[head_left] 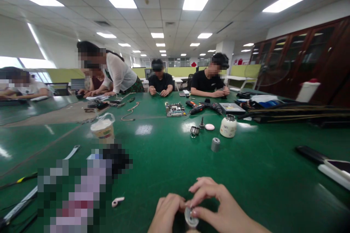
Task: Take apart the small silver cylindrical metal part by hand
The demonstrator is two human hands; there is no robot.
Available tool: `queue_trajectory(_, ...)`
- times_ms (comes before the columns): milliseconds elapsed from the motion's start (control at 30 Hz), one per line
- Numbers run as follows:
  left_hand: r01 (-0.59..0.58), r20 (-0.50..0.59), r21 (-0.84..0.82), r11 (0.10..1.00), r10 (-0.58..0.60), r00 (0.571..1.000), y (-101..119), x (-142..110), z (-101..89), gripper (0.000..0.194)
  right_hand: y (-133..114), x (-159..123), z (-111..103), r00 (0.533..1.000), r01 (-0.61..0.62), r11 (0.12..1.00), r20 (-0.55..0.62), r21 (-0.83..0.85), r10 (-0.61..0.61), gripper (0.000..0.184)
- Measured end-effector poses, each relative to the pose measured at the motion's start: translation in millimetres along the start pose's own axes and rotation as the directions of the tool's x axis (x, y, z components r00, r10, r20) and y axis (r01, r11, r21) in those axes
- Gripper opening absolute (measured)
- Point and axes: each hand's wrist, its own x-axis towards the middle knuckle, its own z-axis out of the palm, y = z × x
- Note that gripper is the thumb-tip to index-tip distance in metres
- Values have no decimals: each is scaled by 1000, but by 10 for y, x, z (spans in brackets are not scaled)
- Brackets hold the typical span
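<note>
Close to the table's near edge, a small round grey-white cap-like piece (pixel 191 219) is held between both hands. My left hand (pixel 168 213) is closed around its left side, its lower fingers partly hidden. My right hand (pixel 218 204) pinches at the top of the same piece with thumb and fingers. Farther out stands a grey cylinder (pixel 216 145) with a dark opening on top. Behind it are a cream thermos jar (pixel 228 127) without a lid, a pink disc (pixel 209 127), a shiny metal cup-shaped part (pixel 194 131) and a dark stepped part (pixel 201 123).
A circuit board (pixel 175 109), power drills (pixel 205 105) and a grey box (pixel 232 108) lie across the green table (pixel 161 156). To the left are a plastic tub (pixel 103 129) and a white earbud (pixel 117 201). A black-and-white object (pixel 325 164) lies right. Several people sit or lean beyond.
</note>
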Motion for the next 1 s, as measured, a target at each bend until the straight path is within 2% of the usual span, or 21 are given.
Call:
queue_trajectory(200,41,105,-29,999,-38,994,70,27,-77,35,10,-8,16,1000,18,1000,-2,-12,-18,8)
queue_trajectory(400,43,111,0,999,-43,993,101,37,-76,34,-3,-9,15,999,22,998,40,-53,-20,12)
queue_trajectory(467,55,118,6,998,-56,991,116,44,-84,35,14,-16,-24,997,61,996,-38,-64,-63,8)
queue_trajectory(567,54,130,-15,998,-51,990,145,58,-102,35,37,-29,-131,958,50,999,-282,-10,-51,41)
queue_trajectory(633,55,127,-26,998,-52,991,156,65,-106,34,31,-39,-199,940,59,996,-338,60,-36,50)
queue_trajectory(700,64,119,-24,998,-61,991,156,68,-102,33,9,-53,-226,961,104,992,-262,68,-83,47)
queue_trajectory(767,68,118,-19,997,-66,991,149,65,-98,33,-11,-70,-202,983,141,989,-121,37,-135,42)
queue_trajectory(867,66,130,-10,998,-65,989,146,60,-104,34,2,-87,-128,982,180,984,49,4,-180,38)
queue_trajectory(933,62,142,-13,998,-59,988,152,60,-114,33,45,-84,-99,979,204,979,17,23,-205,45)
queue_trajectory(1000,64,146,-26,998,-60,987,159,64,-119,34,105,-80,-99,979,178,981,-110,73,-169,52)
